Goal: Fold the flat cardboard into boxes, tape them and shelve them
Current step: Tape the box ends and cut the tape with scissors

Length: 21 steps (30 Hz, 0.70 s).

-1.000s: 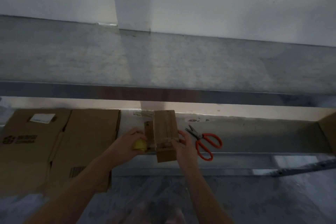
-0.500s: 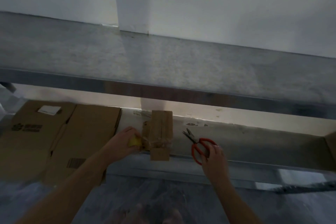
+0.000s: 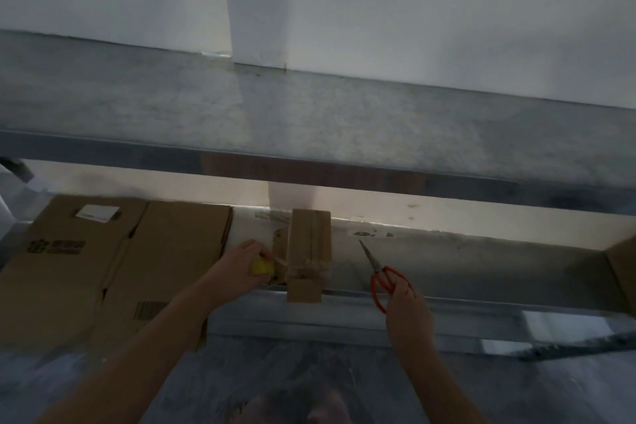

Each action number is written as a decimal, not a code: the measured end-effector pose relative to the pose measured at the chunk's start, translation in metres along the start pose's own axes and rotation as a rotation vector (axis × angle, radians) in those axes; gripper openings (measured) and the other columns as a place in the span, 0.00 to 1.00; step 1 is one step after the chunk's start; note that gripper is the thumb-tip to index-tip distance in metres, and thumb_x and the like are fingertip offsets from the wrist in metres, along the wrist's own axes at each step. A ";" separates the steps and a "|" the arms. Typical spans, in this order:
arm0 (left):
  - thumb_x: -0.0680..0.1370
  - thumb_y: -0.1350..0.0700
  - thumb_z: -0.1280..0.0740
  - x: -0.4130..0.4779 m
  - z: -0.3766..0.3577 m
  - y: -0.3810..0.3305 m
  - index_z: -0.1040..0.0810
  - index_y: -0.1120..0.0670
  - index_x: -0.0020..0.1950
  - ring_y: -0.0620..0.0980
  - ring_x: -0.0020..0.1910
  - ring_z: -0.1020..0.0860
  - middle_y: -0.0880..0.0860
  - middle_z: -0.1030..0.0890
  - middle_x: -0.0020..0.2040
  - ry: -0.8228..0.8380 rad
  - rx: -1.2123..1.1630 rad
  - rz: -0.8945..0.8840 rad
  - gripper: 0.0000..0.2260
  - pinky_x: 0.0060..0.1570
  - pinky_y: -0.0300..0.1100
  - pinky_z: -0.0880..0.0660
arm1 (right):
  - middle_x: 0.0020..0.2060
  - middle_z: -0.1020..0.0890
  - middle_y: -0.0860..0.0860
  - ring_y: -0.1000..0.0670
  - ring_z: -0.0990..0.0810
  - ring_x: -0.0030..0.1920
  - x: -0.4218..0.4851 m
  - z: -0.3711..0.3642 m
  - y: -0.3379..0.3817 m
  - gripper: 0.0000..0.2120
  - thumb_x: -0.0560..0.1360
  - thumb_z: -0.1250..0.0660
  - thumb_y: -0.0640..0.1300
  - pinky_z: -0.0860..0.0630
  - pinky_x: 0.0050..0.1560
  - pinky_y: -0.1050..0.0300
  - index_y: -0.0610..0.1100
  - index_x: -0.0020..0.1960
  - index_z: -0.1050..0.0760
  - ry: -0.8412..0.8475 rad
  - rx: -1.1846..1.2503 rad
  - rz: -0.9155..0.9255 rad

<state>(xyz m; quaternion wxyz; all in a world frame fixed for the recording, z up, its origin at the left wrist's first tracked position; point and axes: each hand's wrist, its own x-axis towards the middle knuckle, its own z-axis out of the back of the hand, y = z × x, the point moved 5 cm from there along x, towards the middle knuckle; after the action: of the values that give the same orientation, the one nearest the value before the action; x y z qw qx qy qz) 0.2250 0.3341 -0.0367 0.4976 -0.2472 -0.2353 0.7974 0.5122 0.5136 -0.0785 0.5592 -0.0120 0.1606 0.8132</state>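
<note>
Since a second ago, right hand (image 3: 407, 315) has left the small box and closed on the scissors, whose blades have swung from lying across the shelf to pointing up and away from me.

Item 1: lower shelf (image 3: 481, 262), grey metal, carrying everything below; upper shelf (image 3: 344, 120) above it.

Item 2: flat cardboard (image 3: 103, 268), unfolded, at the left end of the lower shelf, hanging over the front lip.

Item 3: small box (image 3: 308, 244), brown, folded, resting mid-shelf with one flap over the front edge; clear tape across its near end.

Item 4: left hand (image 3: 241, 263), just beside the box's left side, fingers curled round the tape roll.

Item 5: right hand, well apart from the left, fingers curled round the scissor handles, right of the box.

Item 6: scissors (image 3: 385, 280), orange handles, blades together, clear of the box.

Item 7: tape roll (image 3: 261, 266), yellow, in my left hand, a strip running from it to the box.
</note>
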 end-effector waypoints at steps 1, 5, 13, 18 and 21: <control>0.72 0.52 0.26 0.001 0.001 -0.001 0.26 0.47 0.53 0.42 0.50 0.27 0.44 0.27 0.53 0.001 -0.014 -0.013 0.14 0.46 0.33 0.33 | 0.55 0.19 0.46 0.44 0.20 0.53 -0.014 0.006 0.003 0.17 0.79 0.40 0.44 0.25 0.50 0.52 0.48 0.68 0.31 -0.037 0.069 -0.018; 0.72 0.52 0.25 0.002 0.004 -0.004 0.26 0.48 0.53 0.44 0.50 0.27 0.45 0.27 0.53 -0.004 -0.060 -0.056 0.14 0.45 0.34 0.33 | 0.50 0.18 0.50 0.46 0.19 0.51 -0.080 0.019 0.019 0.17 0.74 0.33 0.51 0.24 0.49 0.53 0.54 0.62 0.28 -0.096 0.192 -0.037; 0.72 0.53 0.26 0.004 0.004 -0.003 0.27 0.48 0.53 0.44 0.49 0.28 0.46 0.28 0.51 0.050 -0.091 -0.099 0.13 0.42 0.34 0.34 | 0.34 0.15 0.55 0.56 0.19 0.32 -0.165 -0.035 0.098 0.16 0.70 0.27 0.59 0.25 0.36 0.58 0.50 0.49 0.24 0.320 0.948 -0.308; 0.71 0.53 0.27 0.005 0.005 0.002 0.27 0.47 0.53 0.43 0.48 0.28 0.45 0.27 0.50 0.092 -0.106 -0.105 0.13 0.42 0.31 0.34 | 0.32 0.24 0.51 0.58 0.27 0.28 -0.156 -0.057 0.131 0.05 0.78 0.32 0.42 0.33 0.26 0.69 0.42 0.51 0.25 0.429 1.084 -0.371; 0.71 0.53 0.27 0.006 0.006 0.005 0.27 0.47 0.52 0.43 0.48 0.28 0.46 0.27 0.51 0.102 -0.092 -0.118 0.13 0.41 0.32 0.33 | 0.37 0.25 0.51 0.58 0.28 0.32 -0.151 -0.063 0.142 0.07 0.78 0.32 0.45 0.35 0.24 0.71 0.45 0.55 0.26 0.431 1.045 -0.392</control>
<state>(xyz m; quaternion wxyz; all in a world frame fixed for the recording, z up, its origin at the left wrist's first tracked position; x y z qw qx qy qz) 0.2157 0.3370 -0.0364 0.5431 -0.2959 -0.2601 0.7415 0.4290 0.3132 -0.0732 0.5856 0.0704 0.6440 0.4873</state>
